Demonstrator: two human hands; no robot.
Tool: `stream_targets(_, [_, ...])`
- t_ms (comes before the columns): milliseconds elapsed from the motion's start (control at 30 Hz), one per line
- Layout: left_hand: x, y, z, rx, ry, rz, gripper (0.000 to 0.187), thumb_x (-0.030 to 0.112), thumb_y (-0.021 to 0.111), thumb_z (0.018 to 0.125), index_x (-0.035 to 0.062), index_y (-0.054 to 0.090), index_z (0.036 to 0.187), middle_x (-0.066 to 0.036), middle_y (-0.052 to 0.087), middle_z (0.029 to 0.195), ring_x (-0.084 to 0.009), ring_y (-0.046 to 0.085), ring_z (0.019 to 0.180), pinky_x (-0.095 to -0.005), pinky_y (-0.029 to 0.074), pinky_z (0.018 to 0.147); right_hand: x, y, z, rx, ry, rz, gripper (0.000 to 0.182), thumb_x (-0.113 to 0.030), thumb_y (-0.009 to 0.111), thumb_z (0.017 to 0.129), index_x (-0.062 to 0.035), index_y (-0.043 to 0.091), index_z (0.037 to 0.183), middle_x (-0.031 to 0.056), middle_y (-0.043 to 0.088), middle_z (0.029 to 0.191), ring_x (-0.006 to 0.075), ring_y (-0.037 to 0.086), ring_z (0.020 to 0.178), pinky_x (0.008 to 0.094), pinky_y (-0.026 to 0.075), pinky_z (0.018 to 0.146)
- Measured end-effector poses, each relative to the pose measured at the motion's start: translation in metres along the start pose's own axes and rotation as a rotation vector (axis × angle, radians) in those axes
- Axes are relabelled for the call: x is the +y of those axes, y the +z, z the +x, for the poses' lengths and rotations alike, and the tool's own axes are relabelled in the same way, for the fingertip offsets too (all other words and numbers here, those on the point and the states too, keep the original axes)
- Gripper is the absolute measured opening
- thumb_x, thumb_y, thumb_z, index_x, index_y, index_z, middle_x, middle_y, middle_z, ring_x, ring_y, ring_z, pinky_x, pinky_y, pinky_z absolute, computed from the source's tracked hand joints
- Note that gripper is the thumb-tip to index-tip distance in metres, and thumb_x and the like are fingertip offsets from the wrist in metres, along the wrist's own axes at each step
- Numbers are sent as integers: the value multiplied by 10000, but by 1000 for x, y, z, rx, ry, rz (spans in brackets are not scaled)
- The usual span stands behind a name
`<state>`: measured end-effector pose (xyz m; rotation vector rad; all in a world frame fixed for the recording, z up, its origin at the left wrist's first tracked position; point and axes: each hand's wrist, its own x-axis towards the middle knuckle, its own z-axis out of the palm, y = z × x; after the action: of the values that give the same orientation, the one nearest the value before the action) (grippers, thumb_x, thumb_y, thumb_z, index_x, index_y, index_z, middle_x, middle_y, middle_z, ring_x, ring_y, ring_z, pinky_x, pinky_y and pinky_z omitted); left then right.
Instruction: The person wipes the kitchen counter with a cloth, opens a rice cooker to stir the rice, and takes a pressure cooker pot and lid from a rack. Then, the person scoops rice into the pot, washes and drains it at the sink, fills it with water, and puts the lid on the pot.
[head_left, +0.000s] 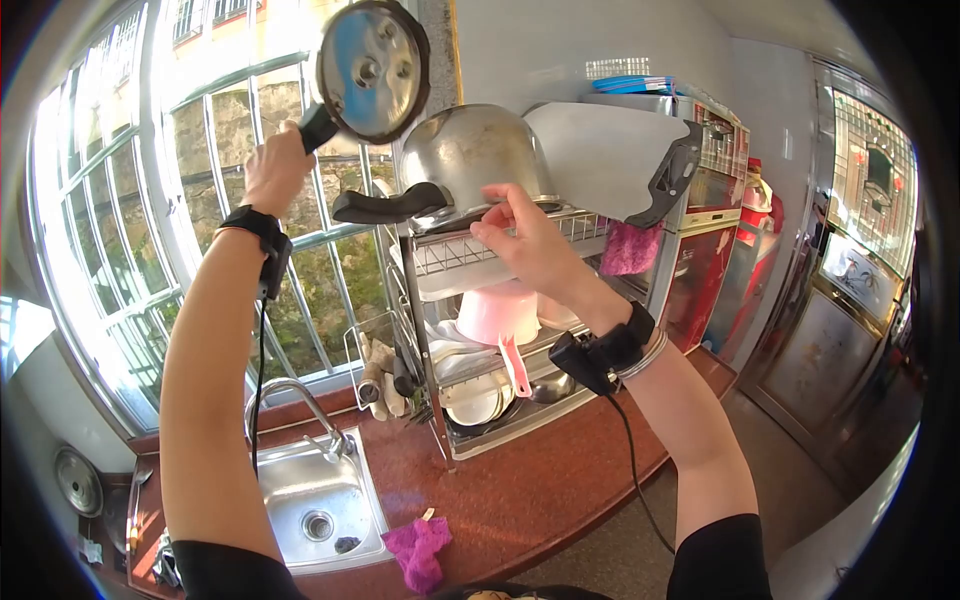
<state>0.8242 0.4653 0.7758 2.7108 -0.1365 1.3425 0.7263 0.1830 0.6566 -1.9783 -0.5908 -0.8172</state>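
My left hand, raised in front of the barred window, is closed around the black handle of a round metal pressure cooker lid. The lid's inner face shows. To its right, an upturned metal pot with a black handle rests on top of a wire dish rack. My right hand is in front of the pot's lower right side, fingers apart and slightly curled, with nothing in it. Beside the pot leans a grey cutting board with a dark grip.
Lower rack shelves hold a pink strainer or pot and bowls. A utensil basket hangs left. Below are the sink, faucet and a purple cloth on the red counter. A red cabinet stands right.
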Motion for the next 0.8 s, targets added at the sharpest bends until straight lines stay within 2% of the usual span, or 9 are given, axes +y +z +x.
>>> stream_targets(133, [-41, -23, -14, 51, -77, 28, 393, 261, 663, 843, -2, 507, 1090, -202, 658, 927, -324, 663, 878, -439, 512, 703, 5, -1, -2, 3, 6, 19, 522, -269, 659, 855, -15, 451, 1260, 114, 576, 963, 207, 563, 931, 332, 456, 829])
stream_targets(167, [-63, -20, -17, 115, -53, -11, 384, 279, 660, 842, -4, 520, 1060, -176, 661, 837, -301, 671, 776, -413, 509, 636, 6, -3, -4, -14, 15, 36, 522, -269, 659, 855, -15, 451, 1260, 114, 576, 963, 207, 563, 931, 332, 456, 829])
stream_targets(233, [-83, -41, -46, 25, -106, -276, 359, 276, 656, 836, -10, 534, 1015, -137, 643, 719, -261, 652, 622, -382, 497, 560, 3, -8, -6, 1, 40, 160, 521, -248, 651, 861, -14, 438, 1275, 96, 569, 972, 186, 551, 938, 318, 454, 832])
stream_targets(267, [-90, -52, -66, 34, -105, -347, 332, 274, 641, 835, -13, 535, 967, -80, 583, 611, -184, 593, 498, -331, 466, 487, -1, -8, -11, -25, 45, 182, 521, -248, 651, 861, -14, 438, 1275, 96, 569, 972, 186, 551, 938, 318, 454, 832])
stream_targets(300, [-89, -69, -91, -27, -180, -453, 303, 272, 623, 844, -8, 534, 919, -42, 540, 593, -126, 552, 475, -290, 436, 454, -7, -10, -18, 3, 41, 235, 519, -224, 648, 860, -18, 432, 1284, 86, 557, 994, 174, 541, 947, 310, 454, 826])
stream_targets(433, [-112, -113, -192, -142, -372, -635, 259, 264, 613, 850, 29, 521, 790, 1, 484, 576, -86, 476, 432, -258, 386, 412, -21, -3, -55, -54, -69, 446, 533, -150, 633, 857, -24, 398, 1318, 67, 511, 1075, 152, 511, 981, 294, 448, 827])
stream_targets(500, [-133, -134, -248, -274, -525, -567, 231, 238, 613, 848, 37, 519, 782, 12, 470, 568, -72, 459, 435, -239, 376, 418, -25, 4, -82, -121, -64, 507, 535, -124, 617, 863, -26, 381, 1333, 66, 500, 1089, 150, 507, 991, 287, 444, 831])
stream_targets(633, [-134, -158, -379, -244, -625, -522, 84, 86, 589, 826, 30, 534, 853, 26, 465, 551, -58, 443, 432, -220, 351, 397, -18, 17, -140, -271, -58, 639, 549, -65, 576, 878, -21, 335, 1368, 68, 482, 1105, 147, 505, 1000, 268, 433, 847])
stream_targets(800, [-98, -178, -507, -481, -980, -529, 187, 7, 620, 765, 3, 518, 922, -4, 517, 598, -76, 492, 447, -238, 385, 387, 8, 35, -210, -406, 157, 742, 530, -42, 568, 881, -42, 354, 1366, 65, 482, 1105, 139, 518, 990, 259, 439, 832])
